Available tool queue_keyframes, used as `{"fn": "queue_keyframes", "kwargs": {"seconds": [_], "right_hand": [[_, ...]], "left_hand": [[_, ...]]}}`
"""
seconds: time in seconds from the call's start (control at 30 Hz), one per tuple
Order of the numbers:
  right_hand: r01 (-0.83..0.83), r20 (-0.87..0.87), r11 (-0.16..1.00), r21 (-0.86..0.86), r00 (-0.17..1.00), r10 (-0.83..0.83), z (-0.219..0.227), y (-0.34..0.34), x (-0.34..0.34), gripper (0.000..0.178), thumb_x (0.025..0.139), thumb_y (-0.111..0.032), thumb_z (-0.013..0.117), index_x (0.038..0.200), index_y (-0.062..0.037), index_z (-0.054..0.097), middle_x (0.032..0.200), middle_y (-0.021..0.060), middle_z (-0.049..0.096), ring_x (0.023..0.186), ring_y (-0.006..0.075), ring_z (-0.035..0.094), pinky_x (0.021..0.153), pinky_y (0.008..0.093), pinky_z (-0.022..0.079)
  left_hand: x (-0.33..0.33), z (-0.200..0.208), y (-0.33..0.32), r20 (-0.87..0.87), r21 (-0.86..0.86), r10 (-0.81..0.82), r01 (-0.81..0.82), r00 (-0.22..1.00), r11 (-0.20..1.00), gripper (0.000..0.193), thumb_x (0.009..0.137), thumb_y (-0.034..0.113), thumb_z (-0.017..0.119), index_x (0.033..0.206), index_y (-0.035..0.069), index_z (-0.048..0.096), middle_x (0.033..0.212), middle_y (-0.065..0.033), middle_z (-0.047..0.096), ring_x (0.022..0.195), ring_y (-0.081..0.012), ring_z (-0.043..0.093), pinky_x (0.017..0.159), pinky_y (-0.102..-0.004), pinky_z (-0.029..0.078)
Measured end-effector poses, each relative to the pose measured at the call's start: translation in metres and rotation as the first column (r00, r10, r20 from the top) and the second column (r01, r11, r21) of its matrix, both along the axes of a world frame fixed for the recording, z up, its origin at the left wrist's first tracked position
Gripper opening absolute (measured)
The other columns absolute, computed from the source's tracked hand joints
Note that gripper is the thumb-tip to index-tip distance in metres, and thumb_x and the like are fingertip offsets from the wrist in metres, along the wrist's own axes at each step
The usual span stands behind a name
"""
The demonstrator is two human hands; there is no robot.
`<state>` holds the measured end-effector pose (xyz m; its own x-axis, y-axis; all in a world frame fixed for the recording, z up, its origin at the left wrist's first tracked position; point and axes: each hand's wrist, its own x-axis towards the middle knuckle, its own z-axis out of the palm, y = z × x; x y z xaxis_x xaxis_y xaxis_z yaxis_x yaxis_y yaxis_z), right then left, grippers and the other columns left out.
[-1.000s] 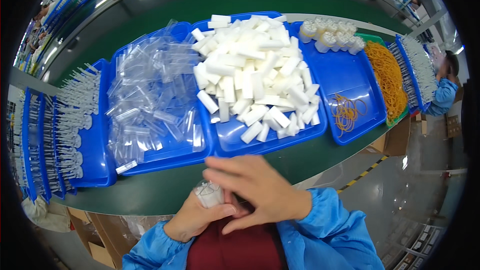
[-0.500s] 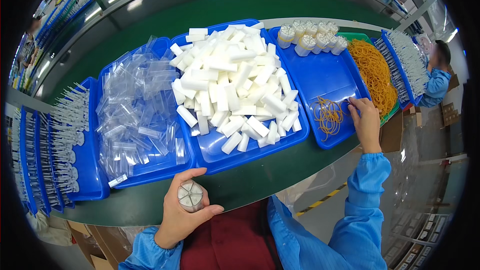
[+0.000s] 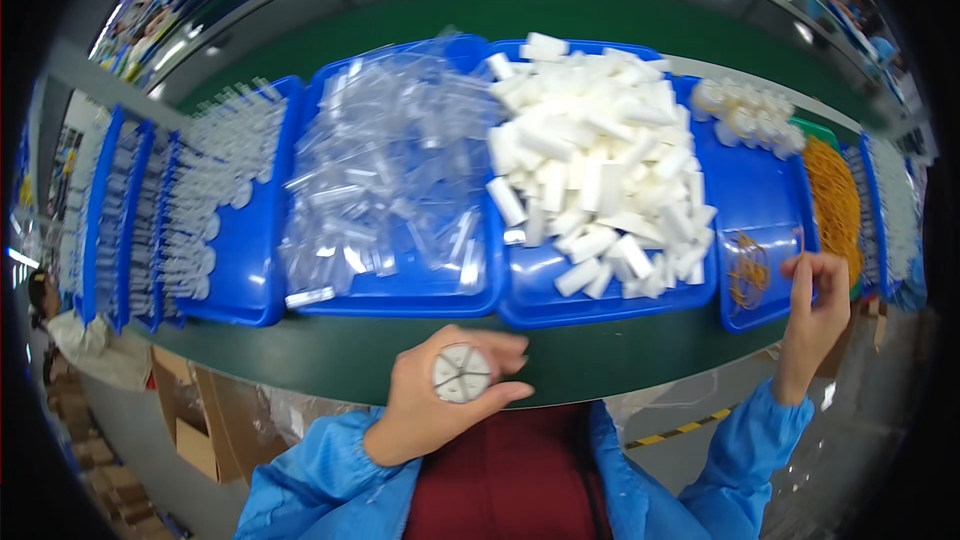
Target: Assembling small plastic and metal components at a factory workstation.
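Observation:
My left hand (image 3: 425, 405), in front of the table edge, is wrapped round a cylindrical bundle (image 3: 461, 373). The bundle's pale round end faces up and is split into several wedge-shaped segments. Over the right end of the table, my right hand (image 3: 822, 295) pinches a thin orange rubber band (image 3: 798, 238), slightly blurred by motion. Beside that hand, a small heap of loose rubber bands (image 3: 747, 272) lies in the near part of a narrow blue tray (image 3: 750, 180). Similar banded bundles (image 3: 748, 118) stand grouped at the tray's far end.
White foam-like blocks (image 3: 600, 170) are piled in a blue tray (image 3: 610, 312). Clear plastic pieces (image 3: 390, 160) fill another tray to its left. Racks of pale stemmed parts (image 3: 225, 160) stand at far left. A big rubber-band heap (image 3: 833, 200) lies at right. Cardboard boxes (image 3: 200, 420) sit below.
My view has swung rightward-to-left, so the trays appear shifted right. My right hand has lifted off the loose rubber bands with one between its fingers. My left hand keeps the bundle.

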<state>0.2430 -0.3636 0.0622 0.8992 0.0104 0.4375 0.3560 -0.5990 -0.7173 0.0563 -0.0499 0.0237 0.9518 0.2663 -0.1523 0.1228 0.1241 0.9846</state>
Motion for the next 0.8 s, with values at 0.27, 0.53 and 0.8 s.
{"fn": "queue_keyframes", "kwargs": {"seconds": [0.27,0.53,0.8], "right_hand": [[-0.533,-0.362,0.594,0.603,0.481,0.799,-0.011,0.142,-0.097,0.023,0.086,0.001,0.072,0.106,-0.0012,0.06,0.095,0.0099,0.071,0.085,0.016,0.068,0.079,0.0287,0.053],[-0.661,-0.04,0.578,0.478,0.641,0.767,-0.036,0.172,-0.087,0.053,0.085,-0.009,0.079,0.13,0.001,0.053,0.127,0.0175,0.066,0.115,0.023,0.066,0.101,0.0389,0.048],[-0.849,-0.16,0.366,-0.382,0.451,0.878,-0.011,0.16,-0.052,0.056,0.08,-0.044,0.08,0.122,-0.0093,0.066,0.105,0.0013,0.071,0.101,0.018,0.066,0.101,0.0403,0.041]], "left_hand": [[0.009,0.0,0.006,0.116,-0.227,-0.045,0.07,0.992,0.971,0.027,0.082,-0.005,0.079,0.091,0.004,0.055,0.105,-0.0226,0.071,0.107,-0.0299,0.069,0.094,-0.0421,0.056],[-0.001,0.001,0.021,-0.024,-0.387,-0.284,0.253,0.959,0.887,0.021,0.086,0.006,0.079,0.096,0.003,0.061,0.093,-0.0065,0.07,0.092,-0.0154,0.07,0.08,-0.0283,0.055],[-0.012,0.016,0.039,-0.122,0.187,-0.233,0.253,0.965,0.949,0.029,0.08,0.01,0.086,0.098,0.005,0.064,0.083,-0.0009,0.064,0.072,-0.0115,0.06,0.065,-0.0264,0.048]]}}
